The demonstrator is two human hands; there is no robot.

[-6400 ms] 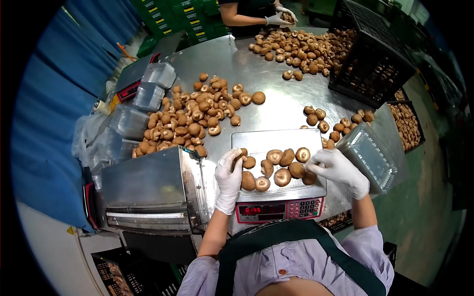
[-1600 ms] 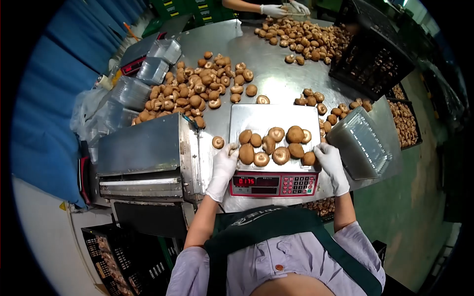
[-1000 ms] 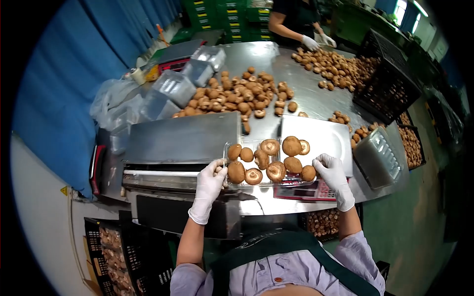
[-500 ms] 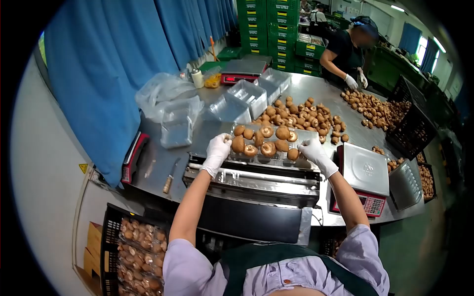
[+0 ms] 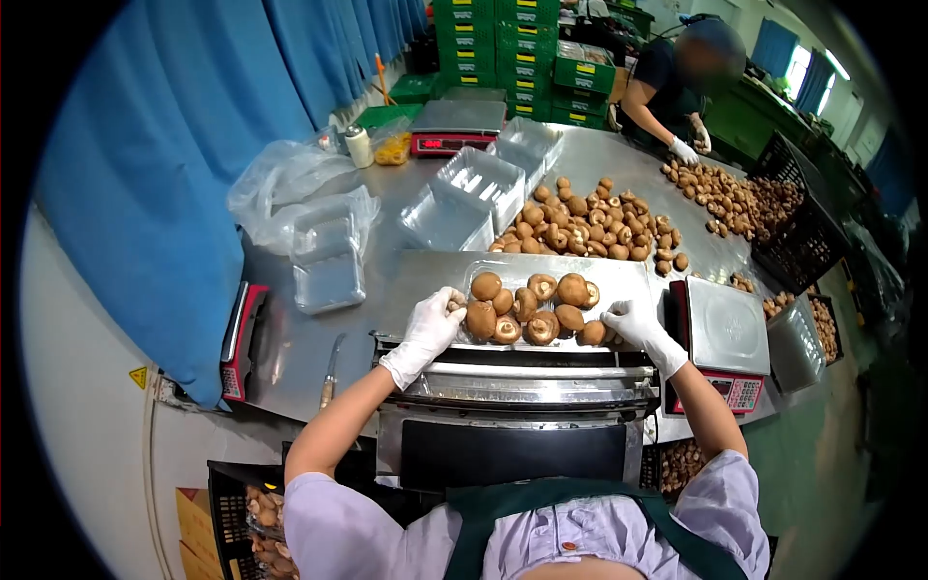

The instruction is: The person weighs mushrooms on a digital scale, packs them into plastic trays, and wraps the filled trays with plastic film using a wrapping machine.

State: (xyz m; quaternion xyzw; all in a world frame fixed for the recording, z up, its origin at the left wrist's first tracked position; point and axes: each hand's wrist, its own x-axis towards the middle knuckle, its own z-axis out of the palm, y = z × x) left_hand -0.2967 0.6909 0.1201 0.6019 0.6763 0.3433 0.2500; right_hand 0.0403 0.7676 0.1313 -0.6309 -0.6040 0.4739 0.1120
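Observation:
A clear plastic tray [image 5: 474, 337] of brown mushrooms [image 5: 542, 327] sits over the metal plate behind a film-wrapping machine [image 5: 522, 389]. At the tray's left end, my gloved left hand [image 5: 434, 327] is closed on the edge, fingers curled. My gloved right hand [image 5: 641, 330] pinches the opposite end, close to a mushroom. Glare and the gloves hide exactly where the fingertips grip, and whether clear film lies under them. Some mushrooms lie cap up, others with the stem showing.
Loose mushrooms [image 5: 590, 224] are heaped behind the plate. Stacked clear trays [image 5: 480, 184] and a knife [image 5: 331, 371] lie to the left. A scale [image 5: 727, 329] stands right. Across the table, a co-worker's gloved hand [image 5: 684, 151] is near more mushrooms and a black crate [image 5: 807, 222].
The mushroom tray and both hands have shifted slightly right and lower in view, and the tray now looks lower over the plate. The camera view has also shifted.

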